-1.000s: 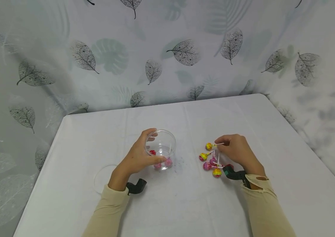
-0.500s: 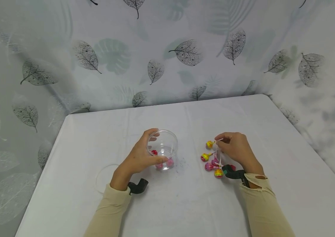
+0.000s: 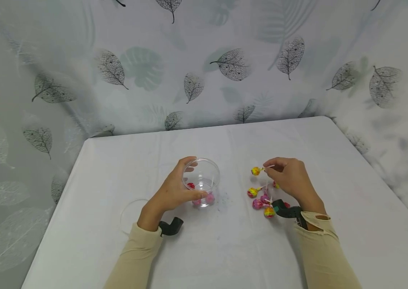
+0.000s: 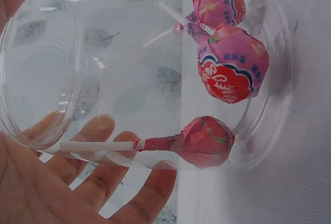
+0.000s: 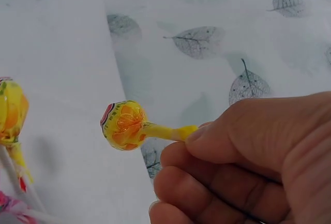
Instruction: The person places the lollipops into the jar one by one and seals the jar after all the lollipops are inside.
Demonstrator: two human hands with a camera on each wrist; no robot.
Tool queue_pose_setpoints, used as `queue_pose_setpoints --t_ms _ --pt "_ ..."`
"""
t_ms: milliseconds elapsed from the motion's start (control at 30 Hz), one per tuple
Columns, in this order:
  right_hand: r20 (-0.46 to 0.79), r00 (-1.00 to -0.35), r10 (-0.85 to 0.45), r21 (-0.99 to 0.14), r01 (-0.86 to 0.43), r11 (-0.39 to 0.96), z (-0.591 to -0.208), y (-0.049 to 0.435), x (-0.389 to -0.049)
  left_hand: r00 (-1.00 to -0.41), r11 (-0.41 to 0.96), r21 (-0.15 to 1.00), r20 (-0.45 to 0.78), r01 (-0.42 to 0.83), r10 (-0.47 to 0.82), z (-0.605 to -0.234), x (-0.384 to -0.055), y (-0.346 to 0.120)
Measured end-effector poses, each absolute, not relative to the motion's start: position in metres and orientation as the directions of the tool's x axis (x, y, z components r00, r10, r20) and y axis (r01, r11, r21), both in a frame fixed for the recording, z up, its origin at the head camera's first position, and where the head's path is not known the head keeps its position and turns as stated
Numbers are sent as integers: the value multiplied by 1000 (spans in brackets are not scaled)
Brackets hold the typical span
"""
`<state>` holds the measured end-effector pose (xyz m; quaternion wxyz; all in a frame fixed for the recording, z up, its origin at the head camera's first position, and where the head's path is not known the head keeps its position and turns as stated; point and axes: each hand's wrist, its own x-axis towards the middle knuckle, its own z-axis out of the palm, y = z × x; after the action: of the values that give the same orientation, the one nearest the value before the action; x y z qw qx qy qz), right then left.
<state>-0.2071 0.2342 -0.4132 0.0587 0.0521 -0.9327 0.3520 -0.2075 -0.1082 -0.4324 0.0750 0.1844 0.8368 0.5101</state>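
Note:
My left hand (image 3: 175, 189) curves round a clear plastic cup (image 3: 204, 172) standing on the table, thumb at the front and fingers behind. Inside it lie a red-wrapped lollipop (image 4: 204, 141) and two pink ones, the nearer pink lollipop (image 4: 232, 63) showing a red and white label. Over at the right, my right hand (image 3: 287, 176) pinches the stick of a yellow lollipop (image 5: 125, 125) between thumb and fingertips, its round head pointing left. Just below that hand is a loose pile of lollipops, with a yellow lollipop (image 3: 252, 192) at its left and a pink lollipop (image 3: 257, 204) beside it.
A thin clear round lid (image 3: 126, 212) lies flat left of the left wrist. The table (image 3: 225, 257) has a white cover, and leaf-patterned cloth (image 3: 142, 96) hangs behind it and at both sides. Each wrist wears a black camera mount (image 3: 172, 226).
My right hand has lifted the yellow lollipop up and away from the pile, and another yellow-red lollipop now shows beneath the hand. The left hand keeps its grip on the cup.

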Motion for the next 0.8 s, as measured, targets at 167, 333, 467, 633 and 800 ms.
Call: queue_pose_setpoints --t_ms 167,333,467,633,800 --pt "164 -985 -55 -653 -150 742 -406 231 -207 -922 414 881 61 230 383 -433 -208 -109" --pt "167 -985 -39 -660 -141 738 -402 227 -206 -914 407 879 73 248 399 -434 -208 -110" --pt "187 -981 -40 -662 -156 733 -399 225 -205 -910 391 887 71 245 408 -433 -208 -109" --pt "253 -967 -37 -656 -199 728 -395 223 -203 -912 393 888 65 238 406 -431 -207 -108" --pt "279 -960 -37 -668 -221 711 -391 220 -203 -911 382 889 86 253 403 -432 -208 -108"
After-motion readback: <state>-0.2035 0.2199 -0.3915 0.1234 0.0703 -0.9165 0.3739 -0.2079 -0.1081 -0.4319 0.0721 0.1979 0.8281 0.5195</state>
